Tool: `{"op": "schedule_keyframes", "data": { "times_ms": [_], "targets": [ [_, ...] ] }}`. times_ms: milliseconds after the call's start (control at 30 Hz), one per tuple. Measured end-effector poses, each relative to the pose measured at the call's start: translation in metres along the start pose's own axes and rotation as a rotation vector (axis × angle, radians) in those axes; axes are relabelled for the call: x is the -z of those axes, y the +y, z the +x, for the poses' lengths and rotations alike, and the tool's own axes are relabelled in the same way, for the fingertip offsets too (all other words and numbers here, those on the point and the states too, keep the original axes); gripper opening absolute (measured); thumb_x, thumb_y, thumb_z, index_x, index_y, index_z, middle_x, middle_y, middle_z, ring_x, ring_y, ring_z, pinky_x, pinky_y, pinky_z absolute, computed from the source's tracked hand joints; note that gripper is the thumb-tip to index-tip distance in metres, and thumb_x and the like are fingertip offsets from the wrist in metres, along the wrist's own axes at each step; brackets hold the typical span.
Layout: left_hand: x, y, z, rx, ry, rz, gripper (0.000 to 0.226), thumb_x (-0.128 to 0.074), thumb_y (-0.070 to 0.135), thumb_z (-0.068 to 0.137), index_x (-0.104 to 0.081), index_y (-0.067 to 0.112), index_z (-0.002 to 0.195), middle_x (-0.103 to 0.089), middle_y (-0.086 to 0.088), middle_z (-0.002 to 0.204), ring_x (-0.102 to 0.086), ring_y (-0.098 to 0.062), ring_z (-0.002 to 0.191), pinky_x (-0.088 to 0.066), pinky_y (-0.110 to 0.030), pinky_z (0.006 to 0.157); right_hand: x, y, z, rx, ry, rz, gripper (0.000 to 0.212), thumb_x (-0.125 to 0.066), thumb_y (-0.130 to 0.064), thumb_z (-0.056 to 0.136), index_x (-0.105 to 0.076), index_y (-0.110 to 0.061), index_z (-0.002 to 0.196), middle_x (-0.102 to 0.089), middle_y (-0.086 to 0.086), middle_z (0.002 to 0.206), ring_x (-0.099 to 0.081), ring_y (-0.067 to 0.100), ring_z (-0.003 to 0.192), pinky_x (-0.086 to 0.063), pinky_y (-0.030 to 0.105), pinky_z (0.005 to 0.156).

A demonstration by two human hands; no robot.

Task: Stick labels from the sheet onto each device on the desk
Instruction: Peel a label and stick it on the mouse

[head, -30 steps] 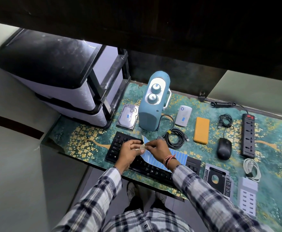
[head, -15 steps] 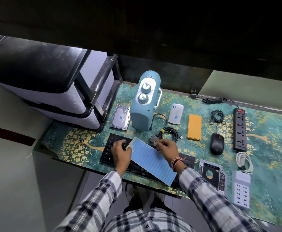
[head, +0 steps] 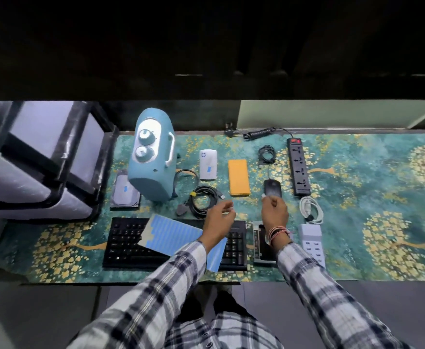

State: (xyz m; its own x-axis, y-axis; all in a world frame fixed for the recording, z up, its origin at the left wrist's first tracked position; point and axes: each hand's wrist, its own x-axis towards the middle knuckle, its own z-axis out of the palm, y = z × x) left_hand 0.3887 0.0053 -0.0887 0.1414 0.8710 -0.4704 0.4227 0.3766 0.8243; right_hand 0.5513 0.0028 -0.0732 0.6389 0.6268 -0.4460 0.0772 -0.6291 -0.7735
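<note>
Right hand [head: 274, 210] just short of the black mouse [head: 272, 188]. Fingers [head: 269, 199] curled, thumb and forefinger pinched on a small pale scrap, probably a peeled label [head: 263, 195]; too small to confirm. Scrap touching or nearly touching the mouse's near edge, straight ahead of the fingertips.

Left hand [head: 219, 217] hovering, fingers loosely curled, nothing seen in them. Label sheet [head: 178, 238] lying below and left of that hand, across the keyboard [head: 128, 244], one corner already stripped to bare backing.

Blue labels seen on the hard drive [head: 125, 188] and the white router [head: 208, 164], both well left of the right fingers. No label made out on the orange power bank [head: 238, 177], power strip [head: 299, 166] or white charging hub [head: 312, 244].

Handling, as judged: label near weightless, limp, tacky on one face; liable to fold onto itself or cling to a fingertip. Best held by one edge only, free edge laid down first. Mouse light, smooth-shelled, likely to skid under pressure; worth steadying at its sides with the left hand, then pressing the label onto the flatter rear of the back. Sheet thin and flexible; best bent at an edge to lift the next label.
</note>
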Motion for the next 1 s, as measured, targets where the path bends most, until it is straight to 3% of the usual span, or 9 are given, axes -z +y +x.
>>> {"op": "schedule_keyframes", "data": {
  "times_ms": [133, 267, 333, 400, 500, 667, 767, 867, 1000],
  "targets": [
    [-0.05, 0.027, 0.018, 0.045, -0.217, 0.064, 0.054, -0.054, 0.022, 0.098, -0.045, 0.012, 0.15, -0.05, -0.007, 0.151, -0.048, -0.022, 0.139, -0.038, -0.036, 0.115, 0.021, 0.013, 0.037, -0.079, 0.016, -0.003, 0.028, -0.054, -0.033, 0.091, -0.064, -0.008, 0.102, -0.067, 0.012, 0.1, -0.061, 0.031, 0.096, -0.046, 0.036, 0.085],
    [-0.081, 0.051, 0.037, 0.088, -0.302, 0.108, 0.058, -0.048, 0.013, 0.096, -0.038, 0.01, 0.153, -0.043, -0.01, 0.155, -0.041, -0.028, 0.142, -0.035, -0.037, 0.116, 0.024, 0.044, 0.087, -0.142, -0.103, 0.033, 0.041, -0.05, -0.041, 0.085, -0.068, -0.009, 0.103, -0.069, 0.015, 0.109, -0.063, 0.033, 0.099, -0.05, 0.049, 0.095],
    [-0.092, 0.061, 0.045, 0.096, -0.312, 0.021, 0.049, -0.048, 0.002, 0.091, -0.055, 0.013, 0.138, -0.062, -0.007, 0.13, -0.057, -0.026, 0.12, -0.044, -0.029, 0.098, 0.029, 0.034, 0.088, -0.18, -0.138, 0.112, 0.032, -0.049, -0.036, 0.089, -0.066, -0.01, 0.098, -0.067, 0.016, 0.106, -0.061, 0.03, 0.088, -0.052, 0.046, 0.085],
    [-0.098, 0.068, 0.048, 0.109, -0.338, -0.03, 0.043, -0.049, -0.004, 0.089, -0.062, 0.017, 0.124, -0.068, -0.001, 0.107, -0.061, -0.019, 0.098, -0.045, -0.024, 0.082, 0.034, 0.017, 0.081, -0.226, -0.159, 0.223, 0.023, -0.049, -0.028, 0.095, -0.064, -0.01, 0.098, -0.064, 0.013, 0.099, -0.056, 0.023, 0.078, -0.05, 0.035, 0.067],
    [-0.104, 0.059, 0.054, 0.174, -0.301, -0.141, 0.041, -0.054, 0.0, 0.086, -0.064, 0.01, 0.124, -0.071, -0.009, 0.115, -0.063, -0.025, 0.107, -0.047, -0.027, 0.084, 0.038, 0.005, 0.078, -0.303, -0.172, 0.409, 0.02, -0.046, -0.022, 0.097, -0.064, -0.015, 0.101, -0.063, 0.012, 0.092, -0.059, 0.025, 0.081, -0.048, 0.029, 0.056],
    [-0.097, 0.046, 0.058, 0.287, -0.228, -0.539, 0.034, -0.061, 0.024, 0.099, -0.063, 0.006, 0.128, -0.069, -0.013, 0.125, -0.064, -0.023, 0.114, -0.052, -0.034, 0.099, 0.046, -0.001, 0.075, -0.297, -0.28, 0.608, 0.025, -0.044, -0.017, 0.1, -0.049, -0.004, 0.12, -0.07, 0.026, 0.098, -0.068, 0.03, 0.079, -0.056, 0.04, 0.081],
    [-0.091, 0.043, 0.061, 0.375, -0.157, -0.725, 0.023, -0.053, 0.02, 0.104, -0.065, 0.007, 0.119, -0.066, -0.017, 0.124, -0.062, -0.025, 0.107, -0.051, -0.035, 0.097, 0.041, 0.002, 0.077, -0.225, -0.348, 0.528, 0.025, -0.053, -0.012, 0.097, -0.058, 0.001, 0.118, -0.071, 0.028, 0.098, -0.07, 0.033, 0.083, -0.059, 0.043, 0.084],
    [-0.087, 0.044, 0.062, 0.457, -0.118, -0.823, 0.03, -0.052, 0.017, 0.104, -0.059, 0.001, 0.128, -0.063, -0.023, 0.13, -0.061, -0.032, 0.117, -0.046, -0.043, 0.111, 0.035, 0.009, 0.082, -0.072, -0.263, 0.279, 0.022, -0.058, -0.01, 0.096, -0.066, 0.004, 0.11, -0.07, 0.015, 0.082, -0.067, 0.024, 0.069, -0.061, 0.043, 0.074],
    [-0.083, 0.047, 0.063, 0.524, -0.067, -0.835, 0.037, -0.05, 0.014, 0.105, -0.049, -0.004, 0.137, -0.059, -0.025, 0.136, -0.056, -0.035, 0.129, -0.042, -0.044, 0.114, 0.032, 0.016, 0.085, 0.124, -0.162, -0.056, 0.014, -0.064, -0.015, 0.088, -0.074, -0.011, 0.097, -0.074, 0.006, 0.085, -0.07, 0.023, 0.077, -0.061, 0.041, 0.08]
  ]
}}
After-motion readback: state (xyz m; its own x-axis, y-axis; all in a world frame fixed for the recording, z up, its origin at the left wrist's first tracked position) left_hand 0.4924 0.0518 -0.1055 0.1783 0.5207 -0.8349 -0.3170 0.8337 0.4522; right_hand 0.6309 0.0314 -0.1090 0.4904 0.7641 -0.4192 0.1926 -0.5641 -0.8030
